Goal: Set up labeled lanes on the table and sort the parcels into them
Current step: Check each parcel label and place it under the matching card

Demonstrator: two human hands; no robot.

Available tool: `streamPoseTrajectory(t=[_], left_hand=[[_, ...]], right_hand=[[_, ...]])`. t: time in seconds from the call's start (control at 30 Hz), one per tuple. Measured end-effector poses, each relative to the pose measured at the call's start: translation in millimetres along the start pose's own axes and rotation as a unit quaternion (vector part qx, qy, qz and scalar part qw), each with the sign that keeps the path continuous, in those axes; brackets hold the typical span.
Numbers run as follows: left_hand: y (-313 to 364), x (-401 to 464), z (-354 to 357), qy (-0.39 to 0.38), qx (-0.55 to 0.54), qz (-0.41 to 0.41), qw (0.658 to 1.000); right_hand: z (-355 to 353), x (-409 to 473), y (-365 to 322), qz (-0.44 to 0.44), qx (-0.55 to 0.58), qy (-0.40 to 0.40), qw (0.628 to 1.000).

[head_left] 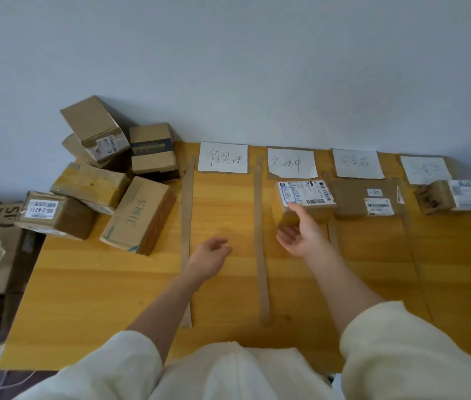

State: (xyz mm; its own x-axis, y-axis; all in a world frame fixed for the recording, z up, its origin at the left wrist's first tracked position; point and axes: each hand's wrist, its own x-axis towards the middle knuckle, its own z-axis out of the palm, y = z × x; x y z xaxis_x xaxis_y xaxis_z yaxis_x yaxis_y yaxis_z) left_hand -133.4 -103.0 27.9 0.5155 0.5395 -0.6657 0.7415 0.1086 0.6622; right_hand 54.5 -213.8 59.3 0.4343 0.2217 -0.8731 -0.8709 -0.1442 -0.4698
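Both grips open: right hand (300, 235) near parcel (305, 197); box (39, 210) reads "66-2-421"

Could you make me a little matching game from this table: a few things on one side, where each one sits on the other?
Things:
1. parcel pile
2. right hand
3. first lane
4. flat parcel

Places or states:
A. no parcel in it
B. third lane
C. left end of the table
D. at the second-lane parcel

Pairs: 1-C, 2-D, 3-A, 4-B

Nine parcels (305, 197) (four labels (222, 157)).
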Motion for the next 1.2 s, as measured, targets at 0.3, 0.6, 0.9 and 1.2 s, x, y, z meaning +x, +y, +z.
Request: streamPoseTrajectory(t=[0.3, 0.6, 0.9, 1.2], left_hand=[[1, 19, 5, -0.041, 0.156, -0.031, 0.986], [-12, 21, 4, -0.038, 0.129, -0.031, 0.99], [-13, 10, -4, -0.018, 0.09, -0.022, 0.996], [-53, -16, -46, 0.179, -0.101, -0.022, 0.978]], right_hand=[[26, 27, -24, 0.013, 0.017, 0.026, 0.999], [27, 41, -24, 0.01, -0.014, 0.02, 1.0], [43, 25, 29, 0.032, -0.118, -0.039, 0.992], [102, 3, 95, -0.018, -0.3, -0.108, 0.948]])
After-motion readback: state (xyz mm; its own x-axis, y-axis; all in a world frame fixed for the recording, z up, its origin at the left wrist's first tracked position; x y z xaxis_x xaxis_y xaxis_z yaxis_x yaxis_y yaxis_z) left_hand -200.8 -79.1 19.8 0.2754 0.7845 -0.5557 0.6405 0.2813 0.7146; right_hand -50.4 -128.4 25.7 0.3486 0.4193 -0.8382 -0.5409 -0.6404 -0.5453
